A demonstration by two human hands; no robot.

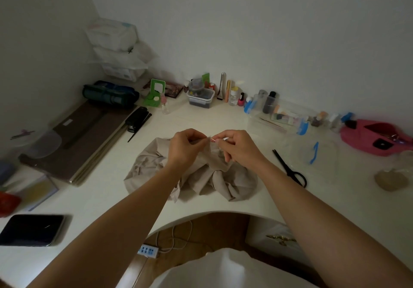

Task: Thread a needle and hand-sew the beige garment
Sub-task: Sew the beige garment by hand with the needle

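Needle [212, 140] barely discernible — thread too fine to see; pink pouch [375, 136] cropped.

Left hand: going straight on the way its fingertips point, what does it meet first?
Probably the pinched fingertips of the right hand, just across a small gap from the left hand, above the beige garment.

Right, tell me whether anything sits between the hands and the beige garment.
Nothing visible does. The left hand and right hand pinch what looks like the needle directly above the beige garment; the scissors lie aside.

Matt cloth garment [214, 180] (glossy table [223, 118]).
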